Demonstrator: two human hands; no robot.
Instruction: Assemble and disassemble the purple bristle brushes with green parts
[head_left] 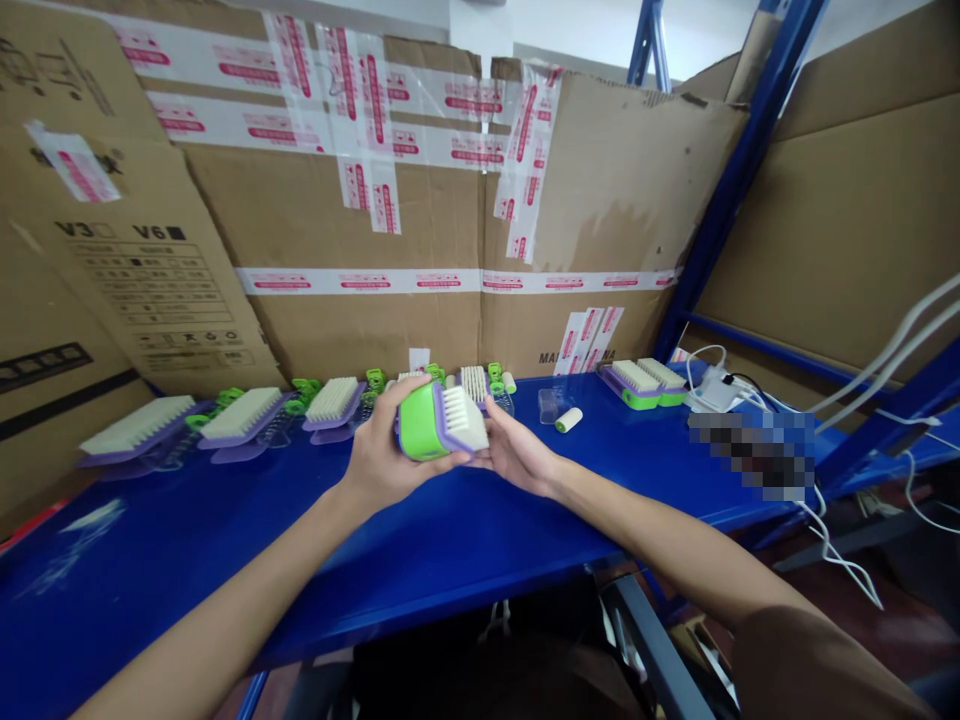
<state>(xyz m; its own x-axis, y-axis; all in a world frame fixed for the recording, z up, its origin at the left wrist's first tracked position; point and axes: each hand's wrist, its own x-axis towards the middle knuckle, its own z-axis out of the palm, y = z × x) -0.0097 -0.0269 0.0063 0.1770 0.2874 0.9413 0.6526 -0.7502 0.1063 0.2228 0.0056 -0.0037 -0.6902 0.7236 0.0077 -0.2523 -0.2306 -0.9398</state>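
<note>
A scrub brush (424,422) with a green body, a purple rim and white bristles is held above the blue table, tilted so that its bristles face right. My left hand (380,445) is closed round its green body, thumb along the lower edge. At the bristle end, my right hand (523,447) cups the brush, its thumb beside the bristles and its fingertips at the lower edge, partly hidden. Behind my hands stands a row of similar purple brushes (244,415) with green clips (304,395) and clear plastic parts between them.
On the blue table (465,560), a small white-and-green roller (569,419) lies beside a clear plastic piece (551,404). Two green brushes (643,384) sit at the back right, near a white power strip (712,390) with cables. Taped cardboard (375,330) walls the back.
</note>
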